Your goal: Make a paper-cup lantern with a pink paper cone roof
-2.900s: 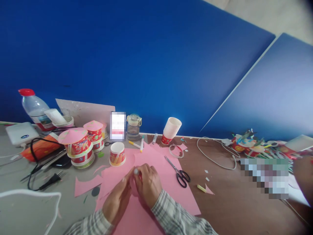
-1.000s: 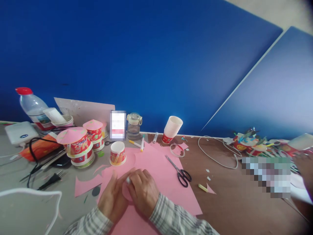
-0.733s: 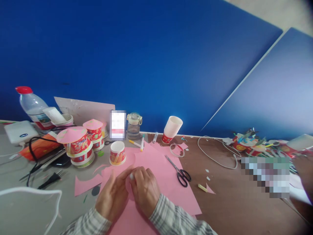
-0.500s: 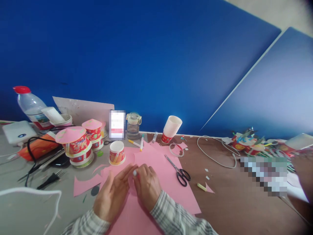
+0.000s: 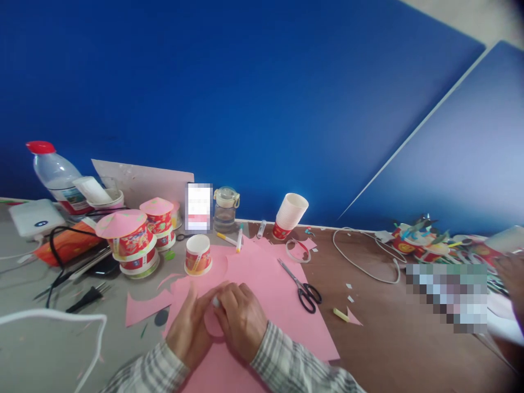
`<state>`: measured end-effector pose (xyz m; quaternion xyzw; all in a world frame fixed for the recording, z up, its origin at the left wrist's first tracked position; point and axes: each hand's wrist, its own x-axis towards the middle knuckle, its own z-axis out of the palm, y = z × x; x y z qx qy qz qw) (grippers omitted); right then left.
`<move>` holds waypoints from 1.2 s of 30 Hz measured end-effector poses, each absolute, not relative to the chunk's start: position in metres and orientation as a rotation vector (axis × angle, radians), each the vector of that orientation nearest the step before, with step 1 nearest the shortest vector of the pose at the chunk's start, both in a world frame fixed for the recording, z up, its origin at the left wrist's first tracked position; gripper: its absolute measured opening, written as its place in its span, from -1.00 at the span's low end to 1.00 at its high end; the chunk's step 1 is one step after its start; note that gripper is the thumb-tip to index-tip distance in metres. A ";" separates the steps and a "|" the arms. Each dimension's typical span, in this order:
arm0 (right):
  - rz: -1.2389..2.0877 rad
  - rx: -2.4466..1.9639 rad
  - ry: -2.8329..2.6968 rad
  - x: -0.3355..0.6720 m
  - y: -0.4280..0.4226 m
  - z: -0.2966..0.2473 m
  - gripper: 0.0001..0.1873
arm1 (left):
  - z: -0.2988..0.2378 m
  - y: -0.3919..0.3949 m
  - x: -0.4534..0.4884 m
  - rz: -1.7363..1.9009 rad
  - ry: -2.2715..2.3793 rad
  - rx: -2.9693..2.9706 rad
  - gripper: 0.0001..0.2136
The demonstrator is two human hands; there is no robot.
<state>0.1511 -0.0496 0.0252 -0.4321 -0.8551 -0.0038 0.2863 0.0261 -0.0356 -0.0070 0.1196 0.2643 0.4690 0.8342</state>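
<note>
My left hand [image 5: 189, 326] and my right hand [image 5: 241, 317] meet over a large pink paper sheet [image 5: 270, 305] at the table's near edge. Between them sits a small round pink paper piece [image 5: 213, 323]; my left fingers lie curved on its left side. My right hand is closed round a small white-tipped stick [image 5: 215, 301], its tip on the piece. An upturned red paper cup [image 5: 197, 254] stands just beyond my hands. Black-handled scissors [image 5: 302, 284] lie on the sheet to the right.
To the left stand stacked red cups with pink cone lids [image 5: 130, 240], a water bottle [image 5: 55, 174], black cables [image 5: 61, 273] and pink scraps [image 5: 143, 305]. A white cup stack [image 5: 289, 214], markers [image 5: 232, 239], a glass jar [image 5: 225, 209] and a white cord [image 5: 360, 256] lie behind. Craft clutter [image 5: 426, 245] fills the right.
My hands have shifted slightly back and forth over the pink piece, the white tip sliding along its edge. Everything else on the table stays put; the view moved a little.
</note>
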 end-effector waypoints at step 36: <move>-0.030 -0.982 -2.372 0.155 -0.051 0.030 -0.93 | -0.005 -0.036 0.023 0.996 0.460 0.263 -0.45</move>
